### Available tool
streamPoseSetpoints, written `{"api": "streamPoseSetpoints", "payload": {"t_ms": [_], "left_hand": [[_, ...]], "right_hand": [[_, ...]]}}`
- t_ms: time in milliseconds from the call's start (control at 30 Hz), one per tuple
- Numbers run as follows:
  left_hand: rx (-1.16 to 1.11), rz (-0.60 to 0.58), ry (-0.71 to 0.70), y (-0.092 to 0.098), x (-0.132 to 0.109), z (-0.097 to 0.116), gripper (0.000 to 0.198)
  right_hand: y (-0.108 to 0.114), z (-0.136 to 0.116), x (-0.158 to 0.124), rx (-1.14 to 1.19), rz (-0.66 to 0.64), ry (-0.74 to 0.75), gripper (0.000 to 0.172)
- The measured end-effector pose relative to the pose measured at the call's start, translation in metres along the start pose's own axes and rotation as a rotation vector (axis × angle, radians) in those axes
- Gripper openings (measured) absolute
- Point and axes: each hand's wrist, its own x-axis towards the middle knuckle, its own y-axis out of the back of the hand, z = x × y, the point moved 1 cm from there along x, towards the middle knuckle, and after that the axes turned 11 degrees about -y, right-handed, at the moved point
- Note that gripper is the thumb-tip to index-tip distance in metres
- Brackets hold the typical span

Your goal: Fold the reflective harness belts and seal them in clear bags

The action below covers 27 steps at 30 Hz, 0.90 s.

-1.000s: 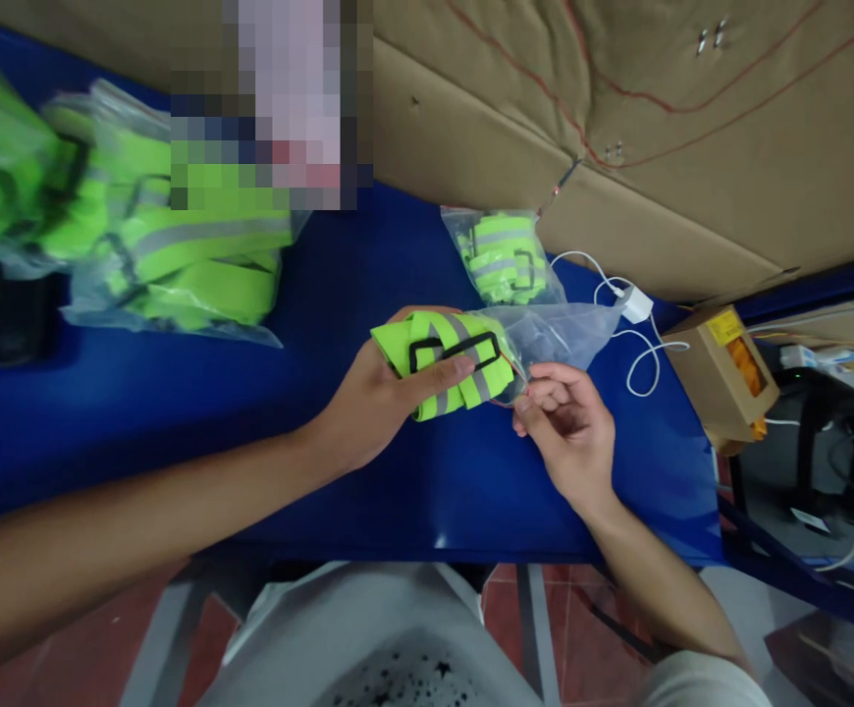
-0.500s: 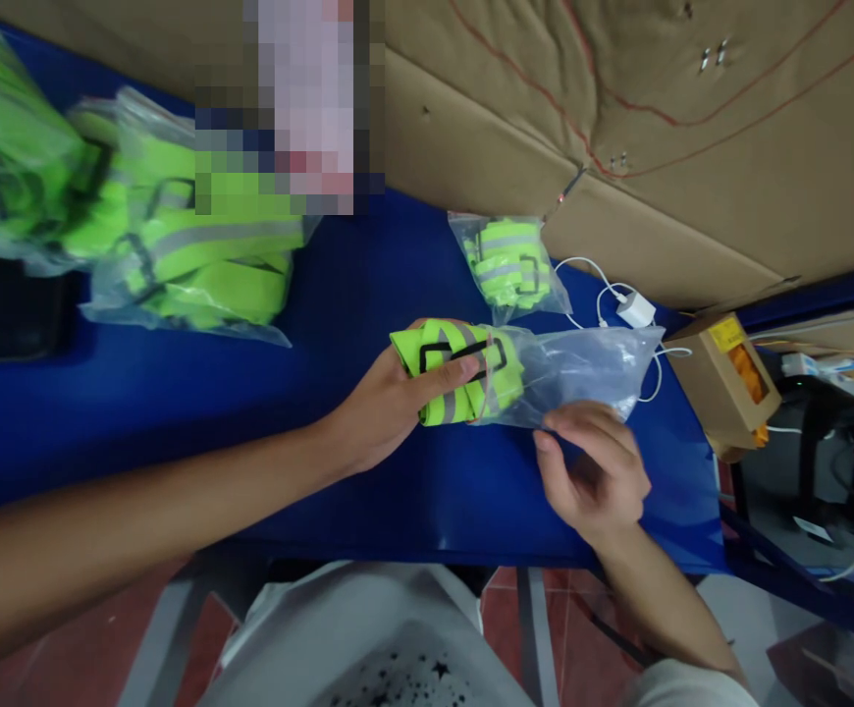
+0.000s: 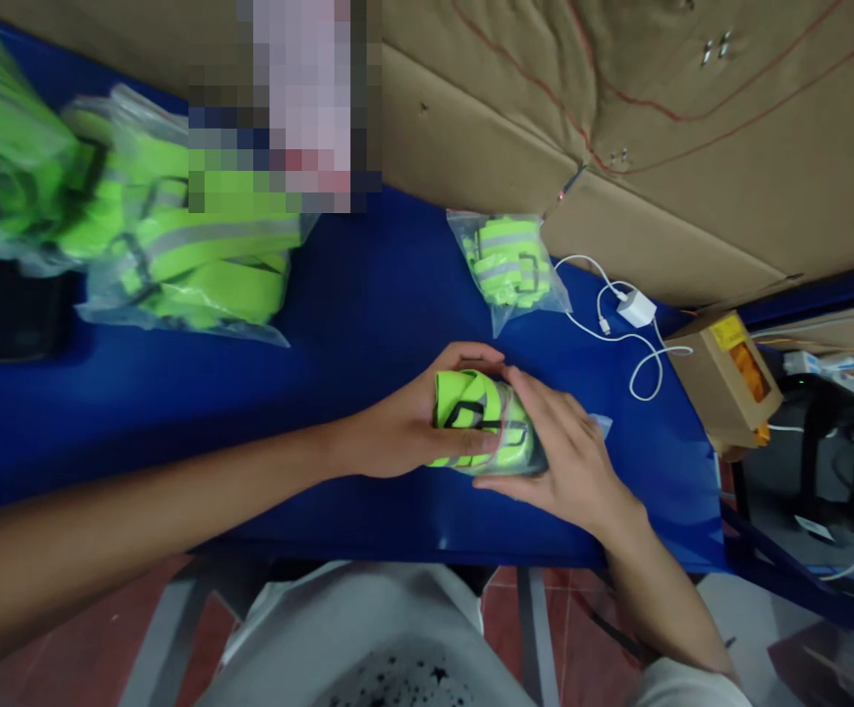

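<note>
My left hand (image 3: 404, 427) is wrapped round a folded yellow-green reflective strap vest (image 3: 471, 393) with grey bands and black buckles, thumb pressed across its front. Part of the vest is inside a clear plastic bag (image 3: 604, 425), whose far end shows just past my right hand (image 3: 570, 452). That right hand cups the bagged end of the vest, fingers over the top and thumb underneath. Its palm and most of the bag are hidden from view. Beyond my hands a packed vest in a clear bag (image 3: 507, 260) lies flat on the blue table (image 3: 368, 285).
Larger bags of yellow-green vests (image 3: 213, 265) lie at the left beside a black object (image 3: 4, 304). A white cable with a charger (image 3: 637, 308) and a cardboard box (image 3: 721, 383) are at the right. A brown cardboard panel (image 3: 486, 128) rises behind the table.
My right hand has moved from beside the plastic bag onto the bagged end of the vest. The vest has come slightly nearer to me, and the bag's long loose end is now mostly covered.
</note>
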Motion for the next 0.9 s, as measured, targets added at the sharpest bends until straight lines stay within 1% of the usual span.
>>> {"api": "streamPoseSetpoints", "payload": {"t_ms": [67,133,267,300,367,467,500,567,633,733,900], "left_hand": [[0.060,-0.056,-0.032,0.000,-0.001,-0.003,0.063],[0.061,-0.089,-0.037,-0.001,-0.002,-0.004,0.064],[-0.091,-0.079,0.037,-0.006,-0.005,-0.006,0.068],[-0.129,-0.061,0.056,-0.008,-0.005,-0.006,0.067],[-0.189,-0.017,0.096,-0.009,-0.005,-0.005,0.063],[-0.241,0.104,0.143,-0.009,-0.003,-0.002,0.057],[-0.249,0.142,0.153,-0.009,-0.002,-0.001,0.056],[-0.253,0.185,0.151,-0.008,-0.001,0.000,0.057],[-0.228,0.157,0.128,-0.008,-0.001,-0.001,0.057],[-0.147,0.064,0.064,-0.010,-0.003,-0.002,0.061],[-0.113,-0.031,0.047,-0.015,-0.008,-0.005,0.071]], "right_hand": [[-0.002,-0.003,0.000,0.043,-0.023,0.009,0.105],[-0.005,-0.007,0.001,0.101,-0.032,0.006,0.104],[-0.007,-0.015,0.001,0.224,-0.021,-0.041,0.101],[-0.006,-0.015,0.001,0.242,-0.032,-0.050,0.101],[-0.003,-0.014,0.000,0.250,-0.047,-0.073,0.108],[0.004,-0.010,0.000,0.165,0.042,-0.103,0.125],[0.004,-0.009,0.000,0.118,0.070,-0.102,0.127],[0.003,-0.010,-0.001,0.032,0.073,-0.090,0.120],[-0.002,-0.011,-0.001,-0.007,0.041,-0.083,0.111],[-0.008,-0.014,-0.002,0.008,0.058,-0.078,0.101],[-0.012,-0.021,-0.004,0.014,0.079,-0.008,0.095]]}}
